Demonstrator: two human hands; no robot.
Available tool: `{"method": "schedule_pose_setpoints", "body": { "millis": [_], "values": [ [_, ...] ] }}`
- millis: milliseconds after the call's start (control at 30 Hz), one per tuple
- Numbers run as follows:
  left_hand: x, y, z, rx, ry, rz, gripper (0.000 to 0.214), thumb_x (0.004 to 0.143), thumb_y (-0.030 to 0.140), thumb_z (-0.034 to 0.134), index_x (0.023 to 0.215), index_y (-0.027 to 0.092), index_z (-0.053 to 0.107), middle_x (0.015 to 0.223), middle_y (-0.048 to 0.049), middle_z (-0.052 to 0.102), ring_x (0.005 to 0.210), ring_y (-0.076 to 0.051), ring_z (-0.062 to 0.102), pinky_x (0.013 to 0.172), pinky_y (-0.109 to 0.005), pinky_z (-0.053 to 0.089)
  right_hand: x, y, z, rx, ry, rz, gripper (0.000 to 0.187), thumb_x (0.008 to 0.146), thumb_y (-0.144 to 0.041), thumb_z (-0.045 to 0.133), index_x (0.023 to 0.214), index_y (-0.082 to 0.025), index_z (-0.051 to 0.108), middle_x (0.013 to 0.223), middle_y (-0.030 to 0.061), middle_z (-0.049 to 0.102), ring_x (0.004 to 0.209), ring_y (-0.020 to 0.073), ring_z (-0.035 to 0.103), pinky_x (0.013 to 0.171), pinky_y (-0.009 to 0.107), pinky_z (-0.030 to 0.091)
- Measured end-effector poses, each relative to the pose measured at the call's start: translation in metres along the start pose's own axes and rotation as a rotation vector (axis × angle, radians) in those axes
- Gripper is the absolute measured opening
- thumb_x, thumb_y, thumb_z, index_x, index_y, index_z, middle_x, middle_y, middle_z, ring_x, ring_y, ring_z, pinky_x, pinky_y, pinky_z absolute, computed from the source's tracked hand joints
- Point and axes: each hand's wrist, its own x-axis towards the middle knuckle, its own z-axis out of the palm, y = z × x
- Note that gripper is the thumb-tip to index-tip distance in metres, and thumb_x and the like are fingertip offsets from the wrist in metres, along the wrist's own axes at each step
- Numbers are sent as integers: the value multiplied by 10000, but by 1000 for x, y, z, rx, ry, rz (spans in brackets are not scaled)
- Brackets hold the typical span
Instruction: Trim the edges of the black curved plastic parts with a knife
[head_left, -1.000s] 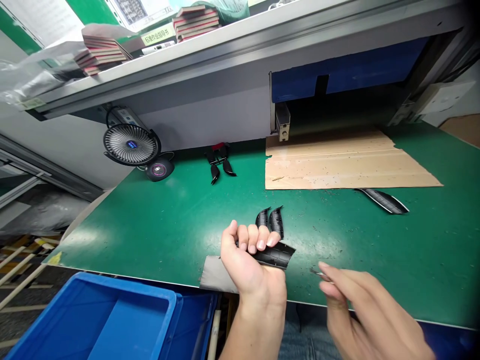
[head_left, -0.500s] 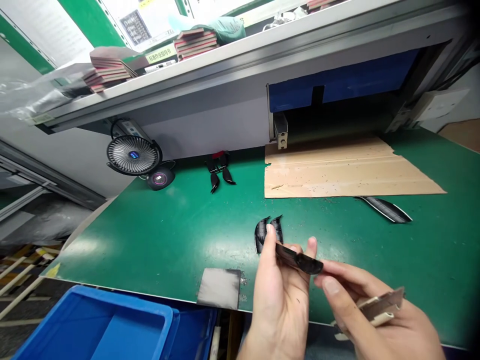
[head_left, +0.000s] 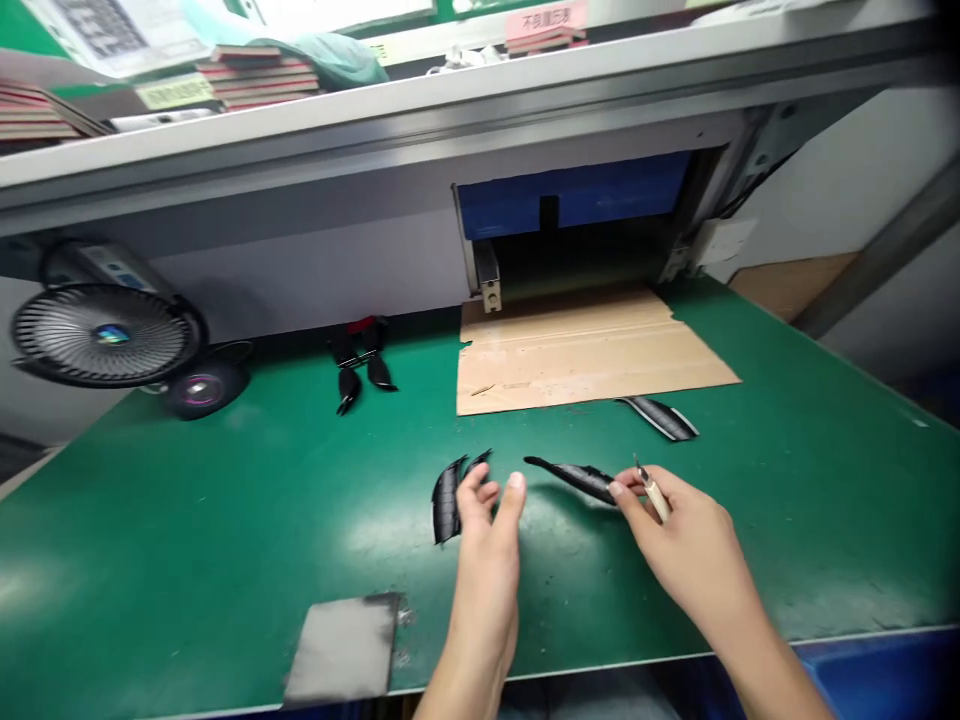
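My right hand pinches one end of a black curved plastic piece, whose thin tip points left above the bench. A small craft knife with a pale handle is also in that hand, its narrow blade upward. My left hand has thumb and fingers apart and holds nothing visible. Just behind its fingers lie two similar black curved plastic pieces; one is partly covered by the fingers, and I cannot tell whether they touch it. Another black curved piece rests to the right by the cardboard.
A cardboard sheet lies at the back of the green bench. Dark glossy parts sit left of it. A fan stands at far left, a grey square pad at the front edge. A shelf spans above.
My left hand has let go of the black piece and moved left towards the two pieces. My right hand now holds it alone, farther forward. The view has swung right.
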Motion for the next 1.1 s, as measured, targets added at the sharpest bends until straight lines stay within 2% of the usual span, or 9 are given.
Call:
{"method": "schedule_pose_setpoints", "body": {
  "millis": [100, 200, 300, 433, 500, 600, 733, 867, 1100],
  "values": [
    [5, -8, 6, 270, 7, 84, 347, 753, 331, 726, 1069, 263, 599, 1098, -40, 505, 1124, -163, 460, 906, -211, 349, 21, 34, -3, -149, 80, 22, 225, 898, -386, 464, 915, -216, 609, 782, 45, 654, 667, 232, 592, 539, 295, 382],
    [-1, -7, 11, 495, -120, 164, 108, 799, 319, 652, 859, 230, 650, 1081, -48, 521, 1121, -184, 458, 860, -182, 340, 37, 54, -9, -200, 107, 5, 214, 881, -378, 483, 969, -249, 629, 1026, 28, 649, 827, 231, 612, 644, 308, 416],
    [-8, -4, 16, 592, -186, 236, 148, 793, 326, 644, 709, 205, 628, 1037, -47, 530, 1124, -184, 461, 865, -162, 334, 63, 68, -20, -246, 217, 84, 312, 868, -426, 486, 1082, -242, 617, 1195, 66, 579, 914, 274, 594, 683, 350, 421],
    [-14, 0, 21, 464, -208, 149, 252, 759, 395, 686, 943, 240, 609, 1204, -51, 513, 1214, -236, 443, 1023, -297, 306, 88, 70, -38, -270, 247, 176, 288, 828, -353, 505, 959, -166, 681, 878, 144, 654, 732, 315, 596, 562, 358, 375],
    [-16, 3, 22, 397, -213, 66, 409, 729, 416, 727, 1065, 249, 564, 1287, -71, 482, 1265, -265, 403, 1048, -365, 307, 77, 52, -41, -205, 235, 152, 271, 845, -366, 494, 867, -179, 689, 698, 100, 639, 647, 281, 589, 535, 340, 378],
    [-19, 12, 22, 207, -279, -2, 573, 696, 401, 771, 1176, 220, 514, 1288, -117, 494, 1267, -271, 402, 1038, -392, 341, 31, 5, -34, -10, 136, -10, 294, 876, -479, 495, 945, -254, 672, 788, 18, 669, 698, 201, 615, 602, 285, 462],
    [-23, 33, 16, -262, -326, -106, 217, 803, 351, 668, 840, 161, 571, 819, -34, 593, 906, -179, 591, 855, -348, 477, -38, -48, -16, 320, -93, -338, 180, 904, -386, 531, 1013, -302, 647, 1006, -25, 640, 847, 120, 616, 748, 177, 488],
    [-22, 56, -6, -715, -165, -77, 371, 847, 217, 536, 555, 173, 312, 495, 78, 220, 400, -49, 295, 443, -189, 352, -69, -57, -6, 385, -114, -417, 349, 930, -348, 505, 1273, -284, 519, 1132, 19, 580, 907, 115, 625, 757, 132, 513],
    [-29, 66, -30, -823, -124, 194, 390, 851, 265, 440, 529, 190, 232, 472, 73, 131, 353, -63, 157, 347, -197, 199, -82, -63, 5, 396, -306, -498, 280, 919, -285, 538, 1192, -309, 599, 829, -16, 595, 852, 123, 642, 802, 141, 513]
  ]
}}
